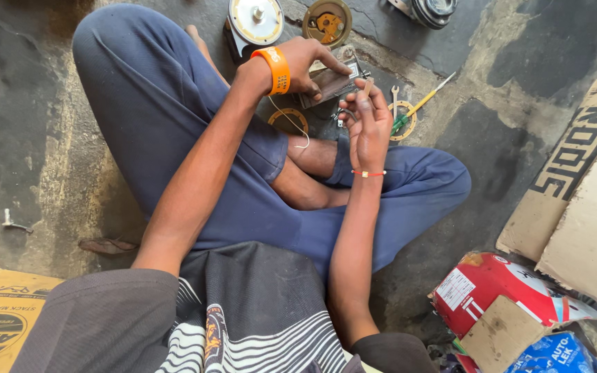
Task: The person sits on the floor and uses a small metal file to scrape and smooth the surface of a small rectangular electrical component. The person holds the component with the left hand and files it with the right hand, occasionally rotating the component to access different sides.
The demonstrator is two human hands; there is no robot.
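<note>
I sit cross-legged on a stained concrete floor in blue trousers. My left hand [307,63], with an orange band on its wrist, presses down on a flat brownish-grey block [326,84] lying on the floor beyond my shins. My right hand [367,121], a thin red thread around its wrist, hovers just right of the block with a small tan piece [368,86] pinched between its fingertips. A thin white wire [291,121] trails from the block toward my leg.
A round white-and-metal motor part [256,21] and a brass-coloured disc [327,22] lie beyond the block. A screwdriver with a green and yellow handle [419,106], a small spanner [395,93] and rings lie to the right. Cardboard [575,186] and coloured packaging [499,290] sit at right.
</note>
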